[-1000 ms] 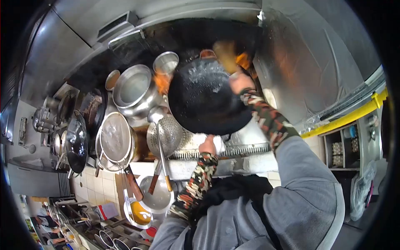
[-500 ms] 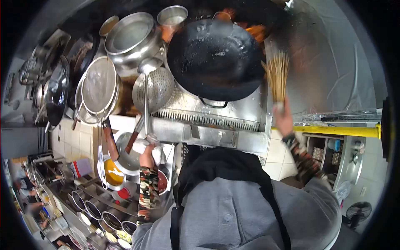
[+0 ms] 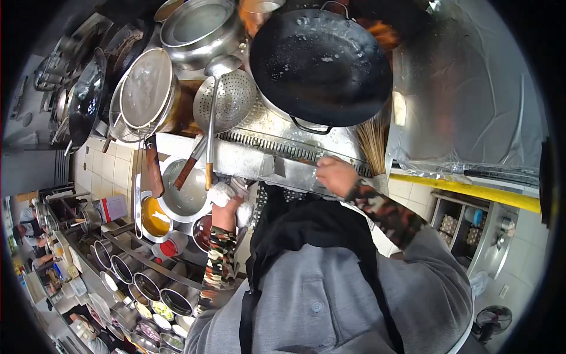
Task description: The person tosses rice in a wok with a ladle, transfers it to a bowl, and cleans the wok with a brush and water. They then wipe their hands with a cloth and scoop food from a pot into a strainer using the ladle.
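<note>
My left hand is closed around a crumpled white cloth, just below the wooden handle end of a ladle. The ladle lies across a round perforated strainer. My right hand, fingers curled in with nothing visible in them, is over the front edge of the stove below the wok. A bamboo brush rests bristles up to its right, apart from the hand. The large black wok sits on the burner with flames around it; its dark inside looks wet.
A steel pot stands behind the strainer. Mesh sieves rest on a container at left. Below are a steel basin, a bowl of yellow liquid and several ingredient pots. A yellow rail runs along the right counter.
My right hand has let go of the bamboo brush and moved left; the brush now rests at the stove edge. My left hand, with the cloth, is now clear of the ladle handle. The view has shifted.
</note>
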`<act>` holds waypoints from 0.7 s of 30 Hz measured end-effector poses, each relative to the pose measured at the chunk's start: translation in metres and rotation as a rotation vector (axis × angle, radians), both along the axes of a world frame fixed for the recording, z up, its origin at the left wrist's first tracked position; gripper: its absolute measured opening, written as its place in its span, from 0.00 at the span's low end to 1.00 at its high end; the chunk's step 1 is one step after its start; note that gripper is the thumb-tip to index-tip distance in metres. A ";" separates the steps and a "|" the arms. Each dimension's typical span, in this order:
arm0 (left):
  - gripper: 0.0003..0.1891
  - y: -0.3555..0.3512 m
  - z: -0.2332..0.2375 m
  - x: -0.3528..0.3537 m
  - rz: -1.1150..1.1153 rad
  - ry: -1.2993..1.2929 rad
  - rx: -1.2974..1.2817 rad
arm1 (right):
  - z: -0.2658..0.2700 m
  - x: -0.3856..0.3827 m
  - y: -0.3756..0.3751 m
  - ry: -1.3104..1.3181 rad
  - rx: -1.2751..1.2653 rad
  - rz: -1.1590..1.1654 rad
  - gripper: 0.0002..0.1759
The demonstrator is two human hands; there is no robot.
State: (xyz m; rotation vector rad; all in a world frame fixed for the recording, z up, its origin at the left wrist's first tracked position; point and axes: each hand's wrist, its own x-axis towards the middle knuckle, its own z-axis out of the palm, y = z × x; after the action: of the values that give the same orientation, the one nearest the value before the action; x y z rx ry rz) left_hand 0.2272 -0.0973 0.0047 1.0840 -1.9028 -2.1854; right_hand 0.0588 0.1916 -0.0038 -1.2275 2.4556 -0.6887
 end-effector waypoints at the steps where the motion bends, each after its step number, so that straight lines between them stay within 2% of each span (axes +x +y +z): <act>1: 0.12 0.001 0.011 -0.002 0.006 -0.008 -0.009 | -0.007 -0.005 -0.011 -0.010 0.100 0.020 0.05; 5: 0.14 -0.010 0.007 0.014 0.017 0.000 -0.130 | -0.038 -0.014 -0.028 0.002 0.363 0.096 0.07; 6: 0.14 -0.011 0.005 0.018 0.037 0.014 -0.139 | -0.041 -0.019 -0.026 0.033 0.312 0.113 0.08; 8: 0.15 -0.013 -0.004 0.027 0.079 0.022 -0.119 | -0.047 -0.027 -0.023 0.045 0.372 0.009 0.09; 10: 0.15 -0.019 -0.016 0.036 0.095 -0.002 -0.127 | -0.049 -0.031 -0.017 0.208 0.398 -0.101 0.08; 12: 0.17 -0.020 -0.025 0.040 0.186 -0.005 -0.175 | -0.054 -0.031 -0.007 0.268 0.389 -0.166 0.07; 14: 0.19 -0.022 -0.031 0.038 0.285 0.012 -0.165 | -0.038 -0.025 -0.010 0.303 0.230 -0.010 0.09; 16: 0.18 -0.037 -0.071 0.043 0.438 -0.103 -0.483 | -0.001 -0.004 -0.041 0.135 0.069 0.055 0.17; 18: 0.13 -0.055 -0.090 0.042 0.529 0.164 0.180 | 0.043 0.002 -0.097 -0.513 -0.008 0.069 0.27; 20: 0.13 -0.056 -0.077 0.033 0.509 0.205 0.561 | 0.017 0.013 -0.150 -0.693 -0.359 -0.035 0.34; 21: 0.13 -0.054 -0.095 0.035 0.468 0.241 0.539 | 0.017 0.013 -0.181 -0.723 -0.298 -0.202 0.32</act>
State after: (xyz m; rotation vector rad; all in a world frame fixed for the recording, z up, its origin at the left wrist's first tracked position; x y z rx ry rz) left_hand 0.2619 -0.1517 -0.0904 1.1099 -0.8633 -2.4356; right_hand 0.0717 0.0108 0.0132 -0.6396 1.9119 -1.3188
